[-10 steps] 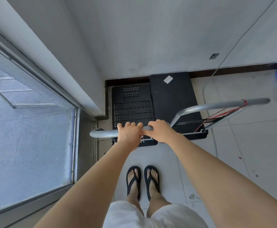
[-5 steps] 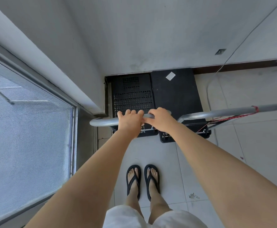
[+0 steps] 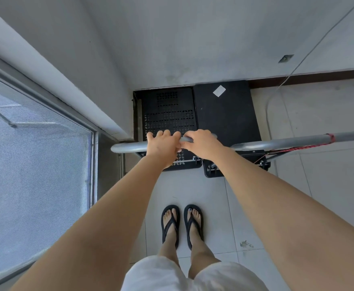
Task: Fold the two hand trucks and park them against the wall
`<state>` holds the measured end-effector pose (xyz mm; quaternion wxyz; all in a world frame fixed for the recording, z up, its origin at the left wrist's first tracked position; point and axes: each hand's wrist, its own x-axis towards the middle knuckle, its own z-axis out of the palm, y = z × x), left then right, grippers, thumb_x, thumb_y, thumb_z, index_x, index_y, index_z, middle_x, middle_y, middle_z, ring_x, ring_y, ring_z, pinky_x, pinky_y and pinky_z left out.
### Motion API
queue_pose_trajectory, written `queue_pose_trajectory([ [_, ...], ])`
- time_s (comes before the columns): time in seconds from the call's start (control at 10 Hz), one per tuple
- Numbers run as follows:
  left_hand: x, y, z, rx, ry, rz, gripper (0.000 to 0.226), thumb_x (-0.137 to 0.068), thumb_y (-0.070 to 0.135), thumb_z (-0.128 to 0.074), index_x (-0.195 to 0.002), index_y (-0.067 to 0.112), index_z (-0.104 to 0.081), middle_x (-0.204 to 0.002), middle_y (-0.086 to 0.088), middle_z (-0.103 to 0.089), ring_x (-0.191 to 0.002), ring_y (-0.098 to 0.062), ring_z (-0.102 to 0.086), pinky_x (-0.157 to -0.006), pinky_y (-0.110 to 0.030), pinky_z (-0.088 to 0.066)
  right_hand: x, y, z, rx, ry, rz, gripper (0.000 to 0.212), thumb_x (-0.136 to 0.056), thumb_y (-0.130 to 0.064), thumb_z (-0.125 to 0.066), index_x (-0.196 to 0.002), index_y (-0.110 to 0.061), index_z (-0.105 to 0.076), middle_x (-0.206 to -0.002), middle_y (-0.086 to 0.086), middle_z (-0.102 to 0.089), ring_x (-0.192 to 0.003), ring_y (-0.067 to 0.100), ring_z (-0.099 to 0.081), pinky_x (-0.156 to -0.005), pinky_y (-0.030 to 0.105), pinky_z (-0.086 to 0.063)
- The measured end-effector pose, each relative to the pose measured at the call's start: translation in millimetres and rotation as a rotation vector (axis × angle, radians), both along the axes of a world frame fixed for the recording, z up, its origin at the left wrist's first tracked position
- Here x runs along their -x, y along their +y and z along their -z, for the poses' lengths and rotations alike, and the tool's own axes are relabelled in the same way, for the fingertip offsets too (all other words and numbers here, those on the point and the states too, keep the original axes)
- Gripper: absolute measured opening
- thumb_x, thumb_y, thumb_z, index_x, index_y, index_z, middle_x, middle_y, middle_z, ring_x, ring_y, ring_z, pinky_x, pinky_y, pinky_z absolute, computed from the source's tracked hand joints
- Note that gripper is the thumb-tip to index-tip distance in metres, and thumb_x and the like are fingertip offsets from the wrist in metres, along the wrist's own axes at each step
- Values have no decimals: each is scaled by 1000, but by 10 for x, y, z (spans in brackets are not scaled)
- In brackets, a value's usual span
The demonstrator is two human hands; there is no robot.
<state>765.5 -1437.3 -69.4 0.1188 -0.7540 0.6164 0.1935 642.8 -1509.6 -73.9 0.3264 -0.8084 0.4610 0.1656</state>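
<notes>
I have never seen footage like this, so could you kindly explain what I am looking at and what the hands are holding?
There is no machine here: a camera worn on a person's head looks down at their own arms and sandalled feet. The left hand and right hand sit side by side, both closed around the grey handle bar of the perforated black hand truck, which stands in the corner by the wall. Beside it stands a plain black hand truck, whose own handle reaches right, wound with red cord. Both platforms lie flat on the tiled floor.
</notes>
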Motion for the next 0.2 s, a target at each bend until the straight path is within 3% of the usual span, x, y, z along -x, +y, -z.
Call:
queue_pose_trajectory([
  [0.1, 17, 6, -8, 2, 13, 5, 37, -94, 35, -57, -126, 19, -46, -122, -9, -55, -118, -30, -49, -106, -50, -33, 9, 62, -19, 30, 14, -3, 56, -87, -66, -41, -115, -22, -60, -112, 10, -63, -109, 31, -56, -86, 46, -48],
  [0.2, 30, 63, -27, -62, 54, 9, 65, -91, 42, -62, -144, 21, -32, -138, -11, -45, -129, -31, -41, -109, -48, -31, 11, 151, -58, 49, 2, 74, 71, -84, -70, -44, -138, -26, -47, -132, 10, -56, -120, 31, -53, -95, 49, -46],
])
